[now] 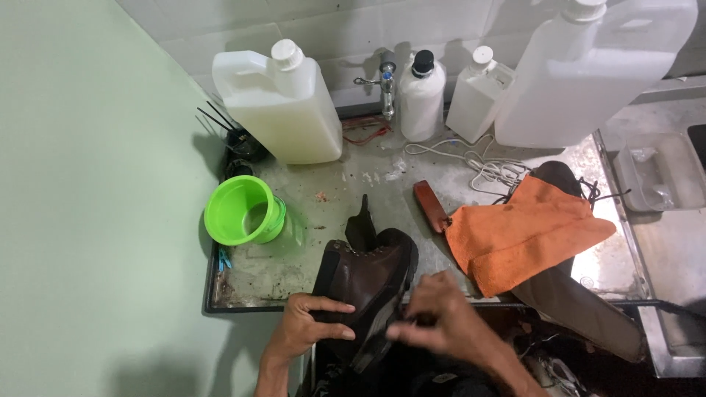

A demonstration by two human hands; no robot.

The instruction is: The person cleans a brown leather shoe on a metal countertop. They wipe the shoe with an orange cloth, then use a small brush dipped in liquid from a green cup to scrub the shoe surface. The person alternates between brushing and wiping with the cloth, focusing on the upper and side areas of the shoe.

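A dark brown lace-up boot (365,276) lies tilted over the front edge of a wet metal tray (316,213), its tongue pointing up. My left hand (312,323) grips the boot's heel end from the left. My right hand (434,317) is closed at the boot's sole edge, fingers pinched on something small that I cannot make out. An orange cloth (522,231) lies to the right, draped over a second brown boot (581,301).
A green plastic bowl (243,209) stands at the tray's left. Behind are a large jug of pale liquid (283,103), a tap (387,84), two smaller white bottles (423,95) and a big white jug (588,73). A brush (430,206), white cord (485,165) and clear container (658,176) lie nearby.
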